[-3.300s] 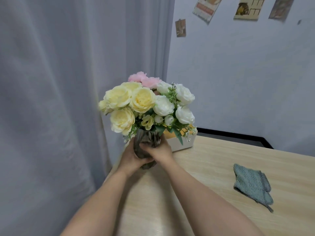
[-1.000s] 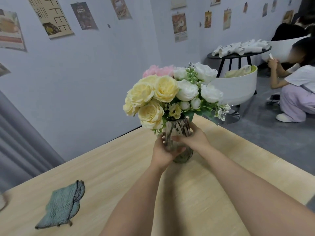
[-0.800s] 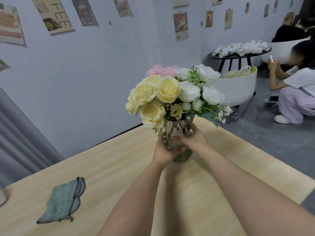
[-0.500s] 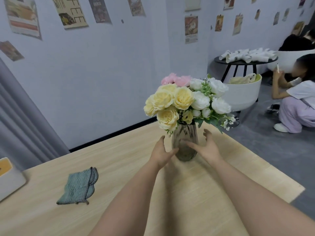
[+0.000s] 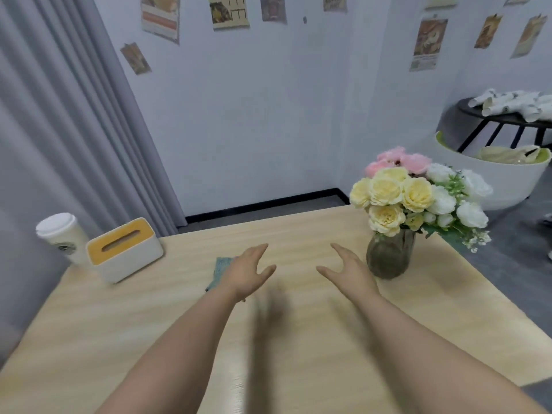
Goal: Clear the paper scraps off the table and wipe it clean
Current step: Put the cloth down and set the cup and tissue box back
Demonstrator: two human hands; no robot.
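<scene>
Both hands hover above the table [image 5: 298, 339], fingers straight and spread, palms turned toward each other, holding nothing. The left hand [image 5: 246, 271] is over the cloth [image 5: 222, 267], a teal-green piece lying flat on the wood; only its far corner and a sliver of its near edge show past the wrist, so whether the hand touches it cannot be told. The right hand [image 5: 348, 271] is just left of the vase [image 5: 389, 253], apart from the glass. That vase stands upright near the table's right edge, with yellow, white and pink flowers [image 5: 418, 198] crowding its mouth.

At the far left corner a white tissue box [image 5: 125, 249] with a yellow top sits tilted to the table's edge, and a white lidded cup [image 5: 62, 236] stands just behind it, beside the grey curtain [image 5: 59, 130]. Posters [image 5: 230, 10] hang on the pale wall behind. Off to the right, a white tub [image 5: 493, 174] sits under a black side table [image 5: 507, 121] piled with white rolls [image 5: 513, 103]. No scraps can be made out on the wood.
</scene>
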